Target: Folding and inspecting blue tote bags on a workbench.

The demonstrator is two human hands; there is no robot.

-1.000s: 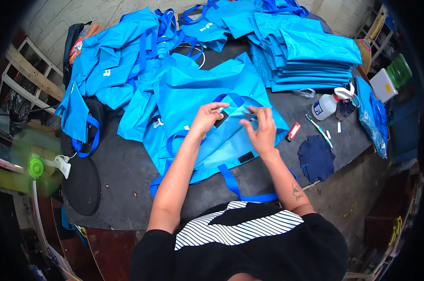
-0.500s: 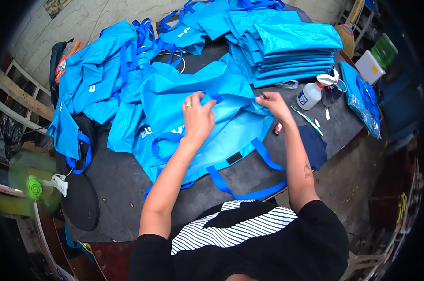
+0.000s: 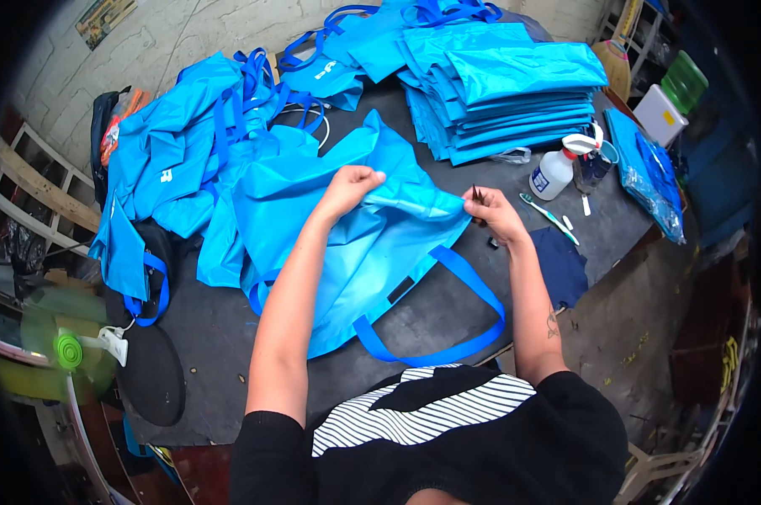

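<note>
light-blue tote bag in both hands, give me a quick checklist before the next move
1. Left hand gripping the tote bag: ok.
2. Right hand pinching the bag's corner: ok.
3. Dark pointed tool secure in that hand: cannot tell, partly hidden.
4. Bag smoothed flat: not ok, creased and partly lifted.
5. Near handle loop clear of both hands: ok.
6. Spray bottle upright: ok.

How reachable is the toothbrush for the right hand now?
Probably yes: nothing seems to lie between the right hand and the toothbrush. But that hand pinches the blue bag and holds a dark pointed tool, so likely needs freeing first.
</note>
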